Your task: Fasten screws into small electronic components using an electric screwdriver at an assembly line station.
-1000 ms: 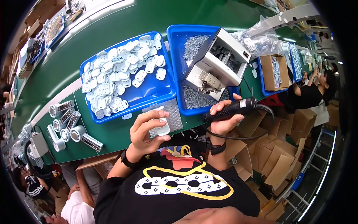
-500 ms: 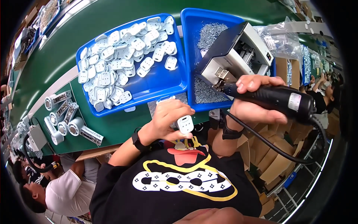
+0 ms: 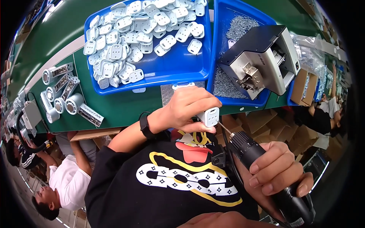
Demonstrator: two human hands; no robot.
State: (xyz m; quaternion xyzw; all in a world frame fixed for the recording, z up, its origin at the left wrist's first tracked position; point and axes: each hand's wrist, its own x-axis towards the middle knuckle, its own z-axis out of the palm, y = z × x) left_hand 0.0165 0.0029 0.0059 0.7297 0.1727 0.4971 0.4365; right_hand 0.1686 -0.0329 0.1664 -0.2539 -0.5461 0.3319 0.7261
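Observation:
In front of my chest, my left hand (image 3: 190,108) pinches a small white plastic part (image 3: 210,117) with rounded corners, a slot and several holes in its face. My right hand (image 3: 279,169) wraps round a black electric screwdriver (image 3: 246,150). Its thin bit reaches up and left to the face of the white part, near the lower right; whether a screw sits on the tip is too small to tell. Just beyond my left hand lies another white part (image 3: 183,86) at the edge of the table.
A blue tray (image 3: 159,72) holds a heap of similar white parts. Right of it, a second blue tray (image 3: 220,15) contains loose screws (image 3: 241,26) and a black and silver screw feeder (image 3: 253,57). Several grey cylindrical fan units (image 3: 74,102) lie left on the green table. Another person (image 3: 72,176) sits at left.
The screwdriver has swung from the screw feeder down to the white part, its bit now pointing up and left. My left hand has moved slightly right with the part.

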